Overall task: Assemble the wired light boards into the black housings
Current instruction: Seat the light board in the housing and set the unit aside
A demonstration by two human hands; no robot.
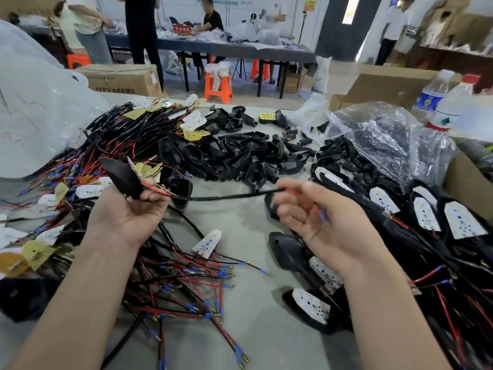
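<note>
My left grip (128, 212) is clamped round a black housing (121, 176), held above the bench (240, 236), with a board (133, 166) edging out of it. My right grip (320, 220) seems pinched on its cable (234, 196), stretched between the two — blur softens the fingertips. The housing looks like light, rigid plastic. The board looks thin and probably fragile, best held by its edges. The cable is limp — best taken near its end. A carton (120, 80) reads "DTY". A red sign (182, 29) carries Chinese characters, too small to read.

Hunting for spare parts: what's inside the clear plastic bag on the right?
Black parts fill the mouth of the clear bag; glare and folds hide whatever lies deeper.
</note>
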